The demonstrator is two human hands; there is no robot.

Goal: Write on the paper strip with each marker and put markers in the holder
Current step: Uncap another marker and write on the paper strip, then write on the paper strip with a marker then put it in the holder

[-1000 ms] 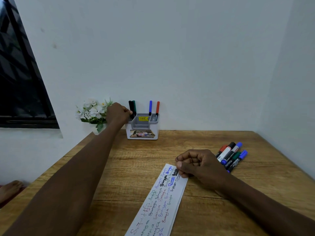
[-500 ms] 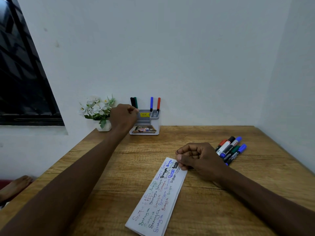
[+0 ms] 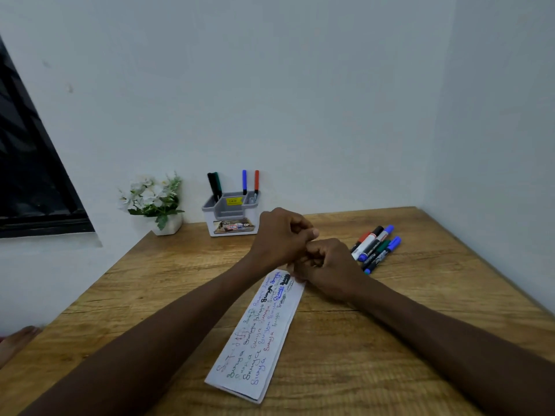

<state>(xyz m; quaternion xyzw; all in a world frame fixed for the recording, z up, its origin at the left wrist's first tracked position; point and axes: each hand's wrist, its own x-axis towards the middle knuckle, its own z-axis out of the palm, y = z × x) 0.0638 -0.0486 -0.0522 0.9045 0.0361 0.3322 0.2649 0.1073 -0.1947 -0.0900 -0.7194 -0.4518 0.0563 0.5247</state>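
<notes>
The brown wooden table (image 3: 420, 325) carries the long white paper strip (image 3: 264, 334), covered in coloured handwriting and lying diagonally at centre. The right hand (image 3: 327, 265) rests on its far end, fingers curled, though whether they pinch the paper cannot be told. The left hand (image 3: 279, 235) touches the right, fingers curled on nothing visible. The white and grey plastic holder (image 3: 231, 217) stands by the wall with four upright markers (image 3: 244, 181) in it, and a cluster of loose capped markers (image 3: 375, 247) lies near the right hand. So the work appears to be between markers, and the next move calls for taking one from the cluster, uncapping it and writing.
</notes>
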